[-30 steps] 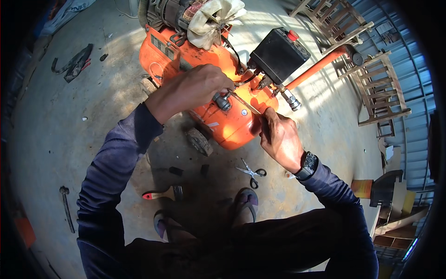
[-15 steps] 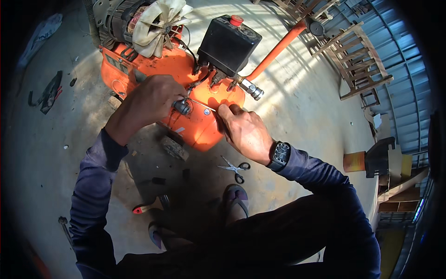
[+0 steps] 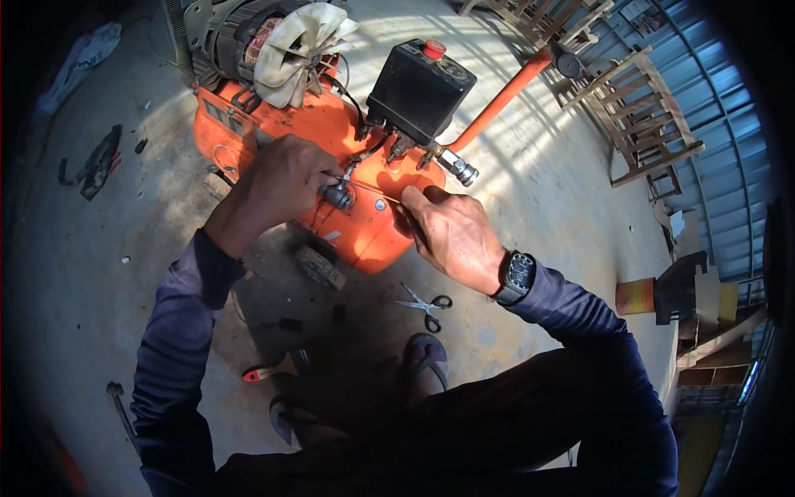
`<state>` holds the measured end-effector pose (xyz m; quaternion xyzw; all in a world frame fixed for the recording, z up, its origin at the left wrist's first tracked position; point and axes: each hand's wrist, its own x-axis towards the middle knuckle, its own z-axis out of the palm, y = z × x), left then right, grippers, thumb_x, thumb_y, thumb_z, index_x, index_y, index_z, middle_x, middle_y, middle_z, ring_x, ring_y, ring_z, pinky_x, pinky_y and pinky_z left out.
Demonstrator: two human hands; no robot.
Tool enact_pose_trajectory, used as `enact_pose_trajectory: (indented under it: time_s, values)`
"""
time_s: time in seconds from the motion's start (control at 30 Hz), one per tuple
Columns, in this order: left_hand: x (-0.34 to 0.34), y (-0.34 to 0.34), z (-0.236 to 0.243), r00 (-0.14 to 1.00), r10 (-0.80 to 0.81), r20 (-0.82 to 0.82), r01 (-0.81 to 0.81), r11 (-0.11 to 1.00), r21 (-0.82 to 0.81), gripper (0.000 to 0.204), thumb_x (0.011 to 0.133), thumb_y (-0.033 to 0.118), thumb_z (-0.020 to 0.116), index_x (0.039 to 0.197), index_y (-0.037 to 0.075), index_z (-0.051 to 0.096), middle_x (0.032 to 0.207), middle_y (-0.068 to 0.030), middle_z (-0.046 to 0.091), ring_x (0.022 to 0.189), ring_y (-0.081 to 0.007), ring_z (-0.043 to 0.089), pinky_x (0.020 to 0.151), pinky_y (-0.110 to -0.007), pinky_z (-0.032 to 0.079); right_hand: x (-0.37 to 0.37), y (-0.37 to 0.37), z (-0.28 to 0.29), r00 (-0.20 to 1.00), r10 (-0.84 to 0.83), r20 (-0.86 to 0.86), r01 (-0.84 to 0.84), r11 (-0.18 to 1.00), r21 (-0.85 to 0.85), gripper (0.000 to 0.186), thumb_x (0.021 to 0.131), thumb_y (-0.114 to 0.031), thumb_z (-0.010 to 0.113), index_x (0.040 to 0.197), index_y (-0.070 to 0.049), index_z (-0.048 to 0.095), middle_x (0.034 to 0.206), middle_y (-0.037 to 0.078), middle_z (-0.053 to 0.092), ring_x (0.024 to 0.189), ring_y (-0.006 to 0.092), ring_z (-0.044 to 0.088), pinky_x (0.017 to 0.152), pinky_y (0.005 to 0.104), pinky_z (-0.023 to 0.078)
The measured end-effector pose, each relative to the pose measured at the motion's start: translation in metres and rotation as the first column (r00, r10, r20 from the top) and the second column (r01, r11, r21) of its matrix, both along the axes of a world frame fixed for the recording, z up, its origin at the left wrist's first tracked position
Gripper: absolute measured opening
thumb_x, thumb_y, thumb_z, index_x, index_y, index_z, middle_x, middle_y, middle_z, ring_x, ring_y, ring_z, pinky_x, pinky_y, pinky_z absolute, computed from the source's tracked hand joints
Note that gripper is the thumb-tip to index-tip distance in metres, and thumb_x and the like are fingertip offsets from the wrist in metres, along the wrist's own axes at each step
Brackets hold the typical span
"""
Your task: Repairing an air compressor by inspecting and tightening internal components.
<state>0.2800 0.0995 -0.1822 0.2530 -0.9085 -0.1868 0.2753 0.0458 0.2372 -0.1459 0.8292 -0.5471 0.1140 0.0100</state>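
Pinching one end of a thin pale strip (image 3: 370, 190) in the left grip (image 3: 277, 178), narrow, with fingers bunched tightly. Pinching the other end in the right grip (image 3: 455, 236), also narrow, with thumb and forefinger together. Holding the strip in a straight run over the orange tank (image 3: 377, 244), slanting down from left to right. Placing the left grip just beside a grey fitting (image 3: 335, 196) on the tank; being unable to tell contact between strip and fitting. Wearing a black watch (image 3: 517, 277) on the right wrist and dark blue sleeves (image 3: 170, 356) on both arms.

Noting a bolt (image 3: 380, 205) on the tank, just below the strip. Noting a black box (image 3: 422, 91) with a red knob (image 3: 433, 50) beyond the grips, and a silver coupling (image 3: 460, 168) near an orange handle (image 3: 501, 103). Recording a pale fan (image 3: 290, 66) on the motor (image 3: 224, 45) at upper left.

Logging on the floor (image 3: 91, 298): scissors (image 3: 428, 306) with parted blades, near the tank; a brush (image 3: 263, 373) left of the sandals (image 3: 426, 352); a long tool (image 3: 122, 412) at far left. Recording a slatted wooden frame (image 3: 662, 164) near the blue wall (image 3: 737, 207) at right.
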Motion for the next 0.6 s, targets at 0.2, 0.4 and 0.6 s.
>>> enact_pose_trajectory:
  time_s: [0.2,0.4,0.6]
  values:
    - [-0.001,0.018,0.005,0.993,-0.01,-0.119,0.001,0.997,-0.073,0.018,0.077,0.002,0.074,0.095,0.0,0.074,0.093,-0.0136,0.071,0.091,-0.0319,0.067,0.082,-0.042,0.053,0.01,-0.003,0.023,1.0,-0.006,-0.028,0.006,1.0,0.001,0.015,0.096,-0.017,0.063,0.097,-0.003,0.057,0.064,0.017,0.059,0.059,0.0381,0.061,0.054,0.0457,0.048]
    - [-0.015,0.026,0.005,0.983,-0.058,-0.175,0.06,0.998,0.011,0.025,0.078,0.009,0.078,0.102,0.001,0.073,0.098,-0.0131,0.071,0.095,-0.0315,0.066,0.086,-0.043,0.053,0.025,-0.012,0.039,0.996,0.008,-0.09,-0.01,1.0,-0.025,0.016,0.095,-0.018,0.064,0.091,-0.004,0.059,0.063,0.017,0.058,0.059,0.0372,0.061,0.053,0.045,0.047]
    - [0.0,0.012,-0.001,0.982,-0.038,-0.184,0.057,0.993,0.099,0.035,0.076,0.009,0.082,0.108,0.0,0.072,0.1,-0.0132,0.071,0.097,-0.0304,0.067,0.087,-0.04,0.053,0.038,-0.02,0.045,0.987,0.148,-0.057,-0.154,0.98,-0.127,0.01,0.089,-0.013,0.065,0.085,-0.004,0.061,0.063,0.018,0.057,0.061,0.0369,0.061,0.056,0.0455,0.048]
